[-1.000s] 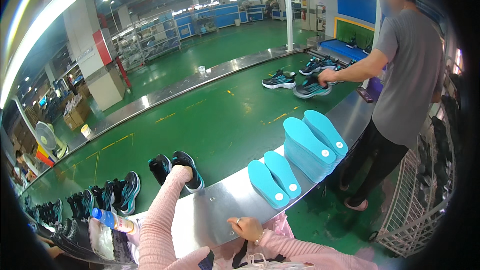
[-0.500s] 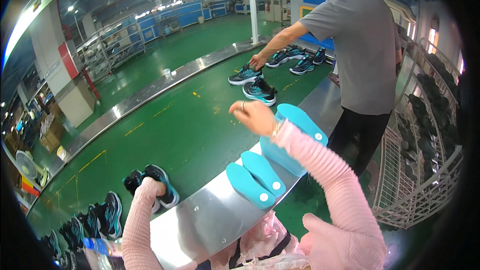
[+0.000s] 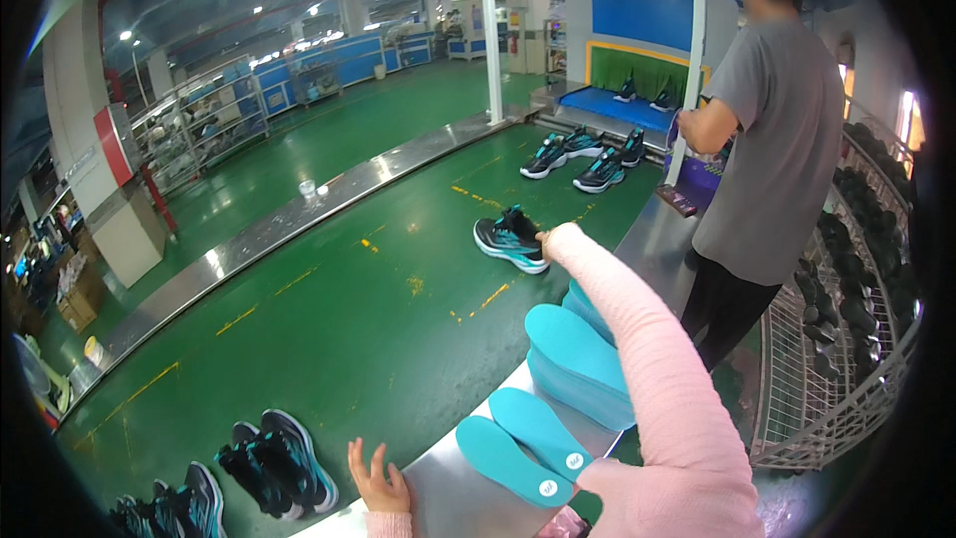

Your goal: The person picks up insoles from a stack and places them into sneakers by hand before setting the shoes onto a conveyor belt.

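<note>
My right hand (image 3: 547, 241), at the end of a stretched arm, grips the heel of a black and teal sneaker (image 3: 508, 239) standing on the green belt; the fingertips are partly hidden. My left hand (image 3: 378, 478) is open, fingers spread, over the near edge of the metal ledge (image 3: 438, 478). To its left stands a pair of black and teal sneakers (image 3: 282, 460). Two teal insoles (image 3: 501, 456) lie side by side on the ledge, and stacked teal insoles (image 3: 578, 364) rise just beyond them, partly covered by my right sleeve.
Further sneakers (image 3: 202, 498) line the belt at lower left. Ahead, several more sneakers (image 3: 597, 174) stand before a blue machine opening (image 3: 607, 105). A co-worker in a grey shirt (image 3: 772, 130) stands at right, beside a wire rack (image 3: 797, 379) of dark shoe-shaped pieces.
My left hand has let go of the sneakers at lower left. My right hand has reached forward from above the insoles onto a sneaker's heel. The co-worker's arm has drawn back from the belt.
</note>
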The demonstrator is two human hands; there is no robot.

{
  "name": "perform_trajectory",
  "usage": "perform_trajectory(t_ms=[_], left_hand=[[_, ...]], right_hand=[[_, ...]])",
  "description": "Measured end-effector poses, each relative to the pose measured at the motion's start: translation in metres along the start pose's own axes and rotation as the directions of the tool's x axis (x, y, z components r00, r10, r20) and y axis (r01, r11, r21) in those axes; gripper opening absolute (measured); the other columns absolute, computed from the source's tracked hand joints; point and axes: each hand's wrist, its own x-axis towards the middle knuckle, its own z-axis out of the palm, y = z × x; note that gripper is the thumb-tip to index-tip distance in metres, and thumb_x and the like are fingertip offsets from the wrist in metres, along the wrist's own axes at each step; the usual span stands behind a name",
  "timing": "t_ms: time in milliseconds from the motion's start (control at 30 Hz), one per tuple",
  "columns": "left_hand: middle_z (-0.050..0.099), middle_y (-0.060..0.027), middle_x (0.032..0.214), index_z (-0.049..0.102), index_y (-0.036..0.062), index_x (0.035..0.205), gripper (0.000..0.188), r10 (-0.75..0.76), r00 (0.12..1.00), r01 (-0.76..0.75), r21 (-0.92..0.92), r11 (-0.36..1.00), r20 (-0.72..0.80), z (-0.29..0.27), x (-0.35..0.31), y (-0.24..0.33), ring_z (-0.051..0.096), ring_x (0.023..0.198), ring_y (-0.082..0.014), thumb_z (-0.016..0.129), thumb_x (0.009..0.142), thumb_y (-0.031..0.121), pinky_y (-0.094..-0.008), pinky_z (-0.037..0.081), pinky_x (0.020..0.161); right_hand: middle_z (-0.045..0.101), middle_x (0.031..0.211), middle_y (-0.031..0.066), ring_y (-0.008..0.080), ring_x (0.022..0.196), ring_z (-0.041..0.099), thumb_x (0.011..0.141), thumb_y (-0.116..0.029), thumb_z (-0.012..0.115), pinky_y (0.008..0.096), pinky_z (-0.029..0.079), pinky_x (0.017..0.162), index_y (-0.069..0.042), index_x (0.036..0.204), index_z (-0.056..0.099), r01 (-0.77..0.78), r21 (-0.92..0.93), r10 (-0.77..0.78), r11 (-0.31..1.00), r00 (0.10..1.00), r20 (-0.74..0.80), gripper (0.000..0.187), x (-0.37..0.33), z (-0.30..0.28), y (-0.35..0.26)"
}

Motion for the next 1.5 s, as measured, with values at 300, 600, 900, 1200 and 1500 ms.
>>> perform_trajectory(t_ms=[300,600,900,1200,1500], left_hand=[[0.045,-0.0173,0.107,0.053,0.0015,0.095,0.031,-0.252,0.966,0.217,-0.364,0.906,-0.051,0.010,0.000,-0.030,0.045,0.100,-0.0348,0.047,0.065,-0.004,-0.0389,0.035,0.087],[0.019,-0.0210,0.133,0.043,0.0071,0.114,0.061,-0.086,0.989,0.055,-0.229,0.972,-0.125,0.042,0.018,-0.028,0.027,0.119,-0.0378,0.069,0.058,0.008,-0.0411,0.027,0.097],[0.028,-0.0227,0.128,0.052,0.0054,0.082,0.028,-0.148,0.969,0.106,-0.209,0.972,-0.200,0.047,0.018,-0.038,0.035,0.114,-0.0394,0.067,0.058,0.005,-0.0393,0.031,0.093],[0.030,-0.0197,0.127,0.037,-0.0013,0.116,0.048,-0.242,0.926,0.042,-0.558,0.828,-0.290,0.037,0.006,-0.032,0.031,0.117,-0.0328,0.053,0.072,0.011,-0.0408,0.025,0.096],[0.054,-0.0181,0.106,0.052,0.0019,0.108,0.038,-0.314,0.941,0.245,-0.383,0.891,-0.128,0.034,0.074,-0.087,0.050,0.101,-0.0290,0.048,0.082,0.029,-0.0313,0.037,0.088]], right_hand=[[0.062,0.076,0.0141,0.0235,0.068,0.061,0.072,-0.013,0.051,0.0375,0.049,0.061,-0.010,0.072,0.065,0.372,-0.035,-0.346,0.928,0.822,-0.452,0.015,-0.043,-0.044,-0.106],[0.060,0.072,0.0134,0.0328,0.070,0.057,0.074,-0.026,0.049,0.0416,0.045,0.063,-0.010,0.087,0.057,0.961,0.150,-0.892,0.231,0.271,-0.361,0.022,-0.291,-0.038,-0.224],[0.061,0.074,0.0129,0.0295,0.071,0.060,0.071,-0.033,0.059,0.0397,0.046,0.059,-0.007,0.116,0.042,0.463,0.202,-0.386,0.863,0.863,-0.326,0.054,-0.341,0.070,-0.162],[0.059,0.079,0.0155,0.0309,0.071,0.059,0.071,-0.036,0.059,0.0407,0.046,0.061,-0.008,0.121,0.038,0.429,0.301,-0.307,0.851,0.874,-0.377,0.061,-0.350,0.119,-0.163],[0.057,0.072,0.0119,0.0280,0.063,0.058,0.072,-0.024,0.057,0.0369,0.046,0.053,-0.012,0.089,0.058,0.675,0.166,-0.371,0.719,0.575,-0.730,0.021,-0.358,0.054,-0.159]])
